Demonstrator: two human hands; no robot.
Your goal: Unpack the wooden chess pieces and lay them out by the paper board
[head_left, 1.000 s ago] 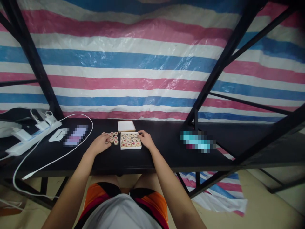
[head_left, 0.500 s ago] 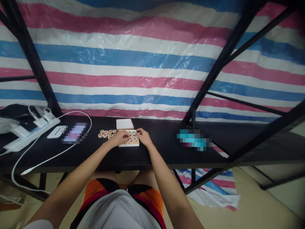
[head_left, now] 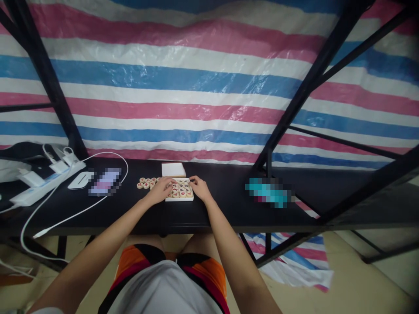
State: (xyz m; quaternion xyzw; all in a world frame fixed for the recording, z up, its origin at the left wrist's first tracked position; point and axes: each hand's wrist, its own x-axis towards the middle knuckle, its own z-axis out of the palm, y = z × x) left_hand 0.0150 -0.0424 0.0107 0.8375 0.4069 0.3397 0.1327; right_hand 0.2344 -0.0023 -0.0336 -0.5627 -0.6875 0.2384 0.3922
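A white box (head_left: 179,199) on the black desk holds several round, pale pieces with red or dark characters (head_left: 183,192). My left hand (head_left: 161,190) is over the box's left side, its fingertips at the pieces; whether it grips one is too small to tell. At the upper right edge of the box rests my right hand (head_left: 199,188), with its fingers bent toward the rim. More round pieces (head_left: 145,185) lie in rows on the desk, left of the box and partly behind my left hand. Just behind the box is a white open lid (head_left: 173,169).
A blurred phone (head_left: 105,181), a white device (head_left: 80,180) and a power strip (head_left: 49,183) with white cables lie to the left. A blurred turquoise object (head_left: 266,192) is at the right. Black metal posts and a striped sheet (head_left: 183,96) stand behind.
My left hand has moved back from the middle of the box to its left side, showing more pieces. My right hand stays at the upper right edge. The view has shifted slightly.
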